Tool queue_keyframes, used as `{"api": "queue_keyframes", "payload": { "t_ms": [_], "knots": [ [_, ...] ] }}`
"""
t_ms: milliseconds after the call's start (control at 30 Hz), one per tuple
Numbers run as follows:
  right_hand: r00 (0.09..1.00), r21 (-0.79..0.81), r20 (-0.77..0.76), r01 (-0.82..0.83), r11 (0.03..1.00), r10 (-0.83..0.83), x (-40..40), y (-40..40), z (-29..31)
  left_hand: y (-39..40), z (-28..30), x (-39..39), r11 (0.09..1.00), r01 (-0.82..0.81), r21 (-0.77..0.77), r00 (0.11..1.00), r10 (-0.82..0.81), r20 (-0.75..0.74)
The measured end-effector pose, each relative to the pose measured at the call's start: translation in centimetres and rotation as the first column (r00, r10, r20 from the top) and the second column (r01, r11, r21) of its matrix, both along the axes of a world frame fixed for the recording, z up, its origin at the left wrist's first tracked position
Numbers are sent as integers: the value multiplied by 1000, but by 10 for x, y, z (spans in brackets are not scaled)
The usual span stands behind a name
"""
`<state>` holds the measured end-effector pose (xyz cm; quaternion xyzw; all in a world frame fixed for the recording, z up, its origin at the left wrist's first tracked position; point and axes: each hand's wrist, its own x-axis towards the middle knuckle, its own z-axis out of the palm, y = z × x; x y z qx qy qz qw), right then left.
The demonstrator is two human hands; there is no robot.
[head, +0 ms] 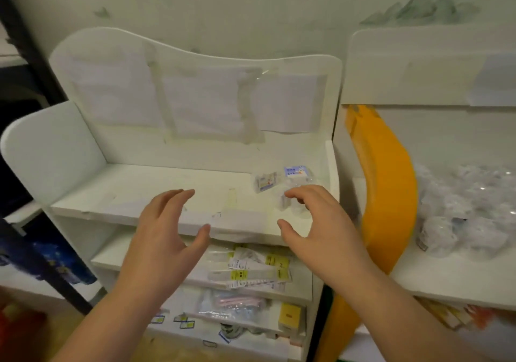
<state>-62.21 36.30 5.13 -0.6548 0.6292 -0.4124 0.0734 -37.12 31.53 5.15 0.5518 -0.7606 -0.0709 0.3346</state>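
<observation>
The left grip [164, 239] hovers open over the shelf [139, 188] — the right grip [326, 227], open too with bent fingers, over clear packets [287, 204], a blue packet [296, 171] beyond it.

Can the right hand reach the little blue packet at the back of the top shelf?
Probably yes. The right hand hovers open just in front of the blue packet on the top shelf, and only small clear packets lie between them.

Soft, even indoor light is falling across the frame, casting only faint shadows. Everything is looking slightly blurred, the hands [167, 239] included. Wide-angle distortion is bending edges, and the lower left corner is sitting dim.
</observation>
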Motion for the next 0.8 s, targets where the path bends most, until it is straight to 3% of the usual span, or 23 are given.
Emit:
{"api": "queue_keyframes", "payload": {
  "t_ms": [267,500,800],
  "knots": [
    [999,73,47,3,997,-7,13,-65,-10,-75,2,20,1000,1,17,998,-2,58],
    [989,64,11,146,987,-147,20,-98,-17,-159,-26,-20,970,241,33,969,-242,40],
    [911,117,-45,412,904,-410,39,-122,-28,-256,-69,-82,848,507,157,858,-514,8]
  ]
}}
